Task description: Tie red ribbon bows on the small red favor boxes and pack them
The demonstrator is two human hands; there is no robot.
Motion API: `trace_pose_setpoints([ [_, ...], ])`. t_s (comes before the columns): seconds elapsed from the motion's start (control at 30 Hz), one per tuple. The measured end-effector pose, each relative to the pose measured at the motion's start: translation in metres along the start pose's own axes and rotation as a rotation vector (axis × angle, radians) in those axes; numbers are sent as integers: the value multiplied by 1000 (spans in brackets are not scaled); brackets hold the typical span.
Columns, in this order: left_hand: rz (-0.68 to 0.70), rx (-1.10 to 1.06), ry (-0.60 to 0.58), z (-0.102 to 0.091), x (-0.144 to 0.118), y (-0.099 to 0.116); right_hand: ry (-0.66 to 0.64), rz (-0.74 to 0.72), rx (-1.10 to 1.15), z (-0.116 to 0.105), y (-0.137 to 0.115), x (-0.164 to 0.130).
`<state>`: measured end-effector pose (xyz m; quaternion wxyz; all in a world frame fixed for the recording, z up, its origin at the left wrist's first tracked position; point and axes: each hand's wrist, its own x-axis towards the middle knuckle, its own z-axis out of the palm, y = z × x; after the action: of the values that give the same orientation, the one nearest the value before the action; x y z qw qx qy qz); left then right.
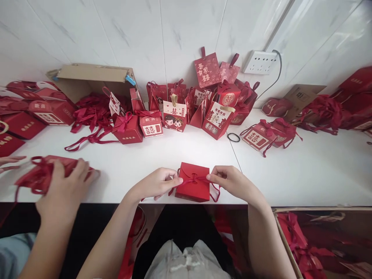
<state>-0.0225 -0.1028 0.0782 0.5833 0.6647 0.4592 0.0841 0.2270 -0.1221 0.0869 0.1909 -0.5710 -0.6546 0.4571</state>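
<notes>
A white table (pixel 305 174) carries red gift boxes (pixel 174 116), ribbons (pixel 90 116) and a cardboard carton (pixel 93 77).

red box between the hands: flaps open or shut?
Shut: the red box has its top flaps closed flat, ribbon crossing them, pulled by left hand and right hand.

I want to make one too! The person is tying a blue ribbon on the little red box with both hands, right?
Not quite: the ribbon is red, not blue. The head view shows the left hand and right hand pinching its ends over the little red box.
</notes>
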Motion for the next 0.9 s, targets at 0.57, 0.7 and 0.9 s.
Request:
trace_pose_setpoints([
  [0.57,232,-458,44,18,27,-48,-120,107,397,13,38,-2],
  [0.7,206,-401,48,20,19,-45,-79,63,324,7,34,2],
  [0.9,136,81,-91,31,-11,-2,154,-21,38,-1,13,8],
])
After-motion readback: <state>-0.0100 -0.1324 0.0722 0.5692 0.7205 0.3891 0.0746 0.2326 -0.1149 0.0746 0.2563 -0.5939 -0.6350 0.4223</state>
